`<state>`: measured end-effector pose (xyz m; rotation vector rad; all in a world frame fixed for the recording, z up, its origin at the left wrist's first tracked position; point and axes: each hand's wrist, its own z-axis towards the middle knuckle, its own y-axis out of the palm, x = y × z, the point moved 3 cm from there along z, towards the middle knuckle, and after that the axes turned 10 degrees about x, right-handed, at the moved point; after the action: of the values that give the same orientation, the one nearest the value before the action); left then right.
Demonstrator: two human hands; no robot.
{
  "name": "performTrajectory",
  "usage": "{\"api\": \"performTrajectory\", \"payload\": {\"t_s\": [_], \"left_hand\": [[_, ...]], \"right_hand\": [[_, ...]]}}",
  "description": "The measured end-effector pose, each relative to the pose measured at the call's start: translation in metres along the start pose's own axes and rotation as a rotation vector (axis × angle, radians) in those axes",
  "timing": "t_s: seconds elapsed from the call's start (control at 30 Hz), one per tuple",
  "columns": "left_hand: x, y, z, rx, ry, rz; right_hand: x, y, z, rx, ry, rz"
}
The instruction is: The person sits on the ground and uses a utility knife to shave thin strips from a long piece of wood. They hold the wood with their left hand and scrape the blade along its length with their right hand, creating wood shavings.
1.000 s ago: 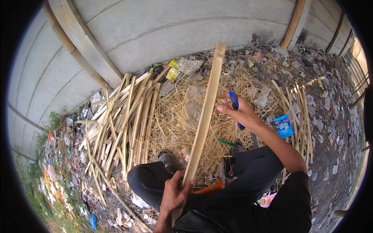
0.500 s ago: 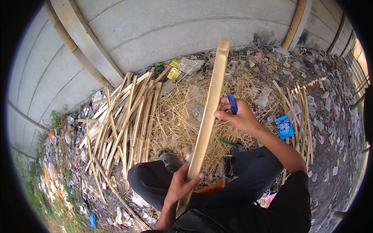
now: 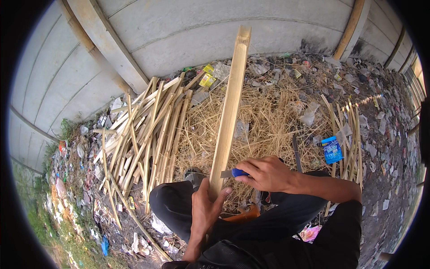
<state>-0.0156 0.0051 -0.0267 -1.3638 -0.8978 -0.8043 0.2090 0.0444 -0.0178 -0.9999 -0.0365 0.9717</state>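
Observation:
A long split bamboo strip (image 3: 230, 101) slants up from my lap toward the wall, its hollow inner side showing. My left hand (image 3: 206, 208) is closed round its lower part, with the thumb across the near edge. In my right hand (image 3: 271, 174) is a knife with a blue handle (image 3: 239, 172). Its short metal blade meets the strip's right edge just above my left hand. Part of the handle is hidden under my fingers.
Cut bamboo strips (image 3: 148, 134) lie heaped at the left, and a smaller bunch (image 3: 354, 143) at the right beside a blue packet (image 3: 332, 150). Shavings (image 3: 268, 116) cover the ground before my crossed legs. A concrete wall (image 3: 201, 31) stands behind, with litter along it.
My right hand has come down and toward me with the knife, from midway up the strip to near my left hand. The strip's far end has shifted left and up.

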Motion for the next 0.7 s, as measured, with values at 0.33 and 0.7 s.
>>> {"api": "performTrajectory", "payload": {"t_s": [0.33,0.7], "left_hand": [[0.012,0.002,0.000,0.037,0.051,0.006],[0.011,0.005,0.001,0.070,0.071,-0.018]], "right_hand": [[-0.006,0.008,0.001,0.034,-0.050,-0.035],[-0.009,0.004,0.003,0.004,0.029,-0.090]]}}
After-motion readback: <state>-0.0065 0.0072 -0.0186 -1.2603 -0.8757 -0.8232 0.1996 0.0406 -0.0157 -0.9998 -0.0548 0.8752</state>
